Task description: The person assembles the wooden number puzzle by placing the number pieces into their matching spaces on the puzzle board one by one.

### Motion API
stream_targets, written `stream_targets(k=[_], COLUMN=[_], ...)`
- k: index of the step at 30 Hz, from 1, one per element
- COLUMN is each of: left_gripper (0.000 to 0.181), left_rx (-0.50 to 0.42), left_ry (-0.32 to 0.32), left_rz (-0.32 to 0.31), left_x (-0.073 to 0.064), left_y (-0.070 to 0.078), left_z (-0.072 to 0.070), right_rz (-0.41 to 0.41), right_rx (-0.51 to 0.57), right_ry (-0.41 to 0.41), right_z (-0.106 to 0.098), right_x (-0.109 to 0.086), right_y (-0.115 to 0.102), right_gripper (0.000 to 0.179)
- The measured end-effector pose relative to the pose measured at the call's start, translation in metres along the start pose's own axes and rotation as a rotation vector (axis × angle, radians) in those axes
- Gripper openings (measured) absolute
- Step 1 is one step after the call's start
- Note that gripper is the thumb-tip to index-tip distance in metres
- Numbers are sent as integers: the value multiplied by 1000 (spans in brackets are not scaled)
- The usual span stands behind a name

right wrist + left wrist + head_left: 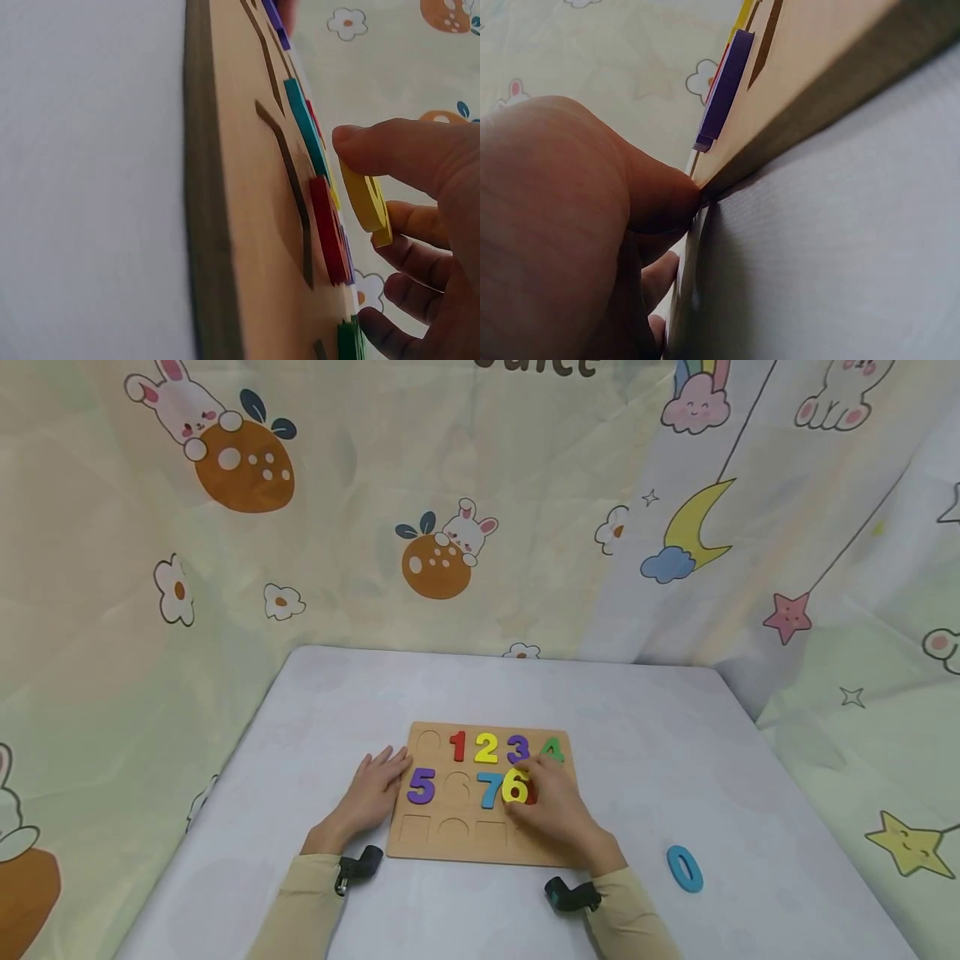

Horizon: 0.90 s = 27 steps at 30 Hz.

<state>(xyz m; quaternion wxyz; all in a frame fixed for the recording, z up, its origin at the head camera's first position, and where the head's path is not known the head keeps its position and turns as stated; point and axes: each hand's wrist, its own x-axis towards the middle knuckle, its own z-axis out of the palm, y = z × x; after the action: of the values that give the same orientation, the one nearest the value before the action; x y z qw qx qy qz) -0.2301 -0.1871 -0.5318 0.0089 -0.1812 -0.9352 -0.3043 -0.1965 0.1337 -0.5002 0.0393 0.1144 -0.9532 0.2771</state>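
Observation:
My right hand (558, 806) pinches a yellow number 6 (514, 786) between thumb and fingers. In the right wrist view the yellow 6 (364, 196) is lifted off the wooden number board (251, 225), beside a red piece (330, 232). My left hand (372, 791) lies at the left edge of the board (453, 853), and its thumb (664, 191) touches that edge. On the board sit a red 1 (457, 746), yellow 2 (486, 747), purple 3 (517, 748), green 4 (552, 749), purple 5 (422, 786) and blue 7 (490, 789). The red piece is mostly hidden in the head view.
A blue 0 (685, 868) lies on the white table (337, 693), right of my right forearm. Bare recesses show in the board: a round one (429, 741) at top left, one (457, 787) between 5 and 7, and several along the bottom row. A patterned cloth (337, 543) hangs behind.

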Motion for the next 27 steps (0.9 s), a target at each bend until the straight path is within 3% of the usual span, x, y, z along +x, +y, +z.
stream_targets(k=[13, 21, 27], left_gripper=[41, 41, 41], left_rx=[-1, -3, 7], left_ry=[6, 16, 7], left_rz=[0, 6, 3], left_x=[0, 0, 0], left_y=[1, 1, 1], left_z=[0, 1, 0], right_rz=[-26, -113, -134], right_rx=[-45, -82, -45], right_ry=[-40, -28, -67], right_z=[15, 26, 36], right_x=[8, 14, 13], right_y=[-20, -29, -37], right_gripper=[67, 65, 65])
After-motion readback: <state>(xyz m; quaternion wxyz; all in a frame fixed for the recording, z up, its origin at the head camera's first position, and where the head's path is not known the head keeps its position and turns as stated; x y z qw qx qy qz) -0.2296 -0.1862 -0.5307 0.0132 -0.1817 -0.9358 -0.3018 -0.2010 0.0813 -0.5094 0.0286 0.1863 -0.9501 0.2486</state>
